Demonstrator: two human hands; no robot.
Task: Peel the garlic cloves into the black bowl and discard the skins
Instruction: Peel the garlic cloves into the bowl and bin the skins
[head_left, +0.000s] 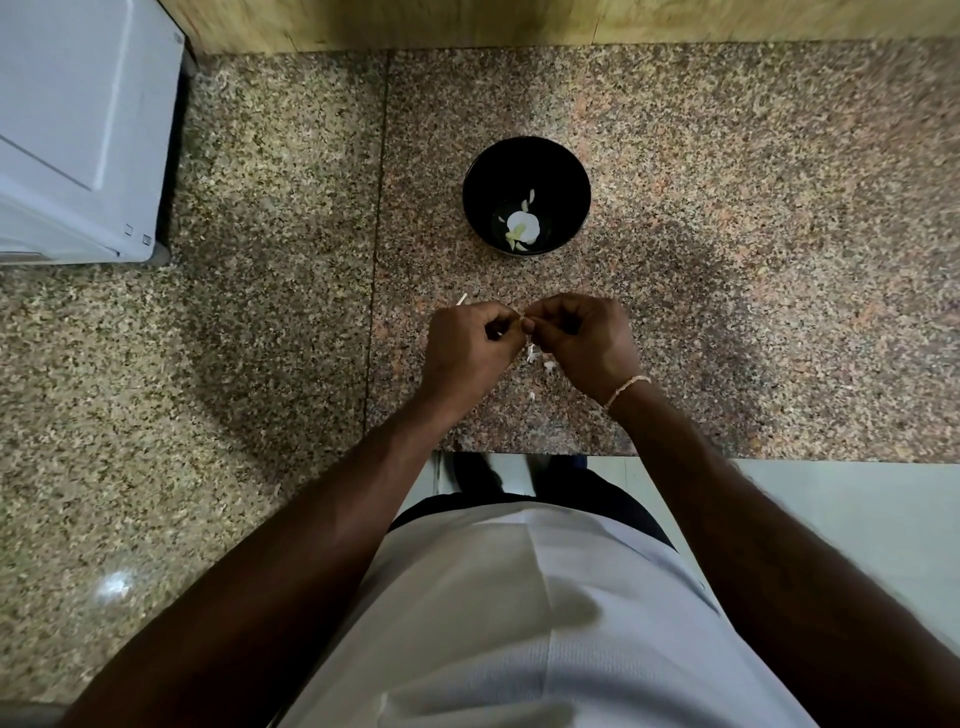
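Left hand (470, 340) and right hand (582, 338) met at frame centre, fingers curled, pinching a garlic clove (521, 318), mostly hidden. Black bowl (566, 171) above them on granite worktop (779, 234), peeled garlic (523, 224) inside. Skin scraps (535, 357) under hands.

hands (524, 332) pinch garlic clove (521, 318) | black bowl (526, 156) beyond, apart

shirt (519, 623): white, short-sleeved | arms: bare | right wrist: thin pale bracelet (626, 389) | trousers (597, 493): dark
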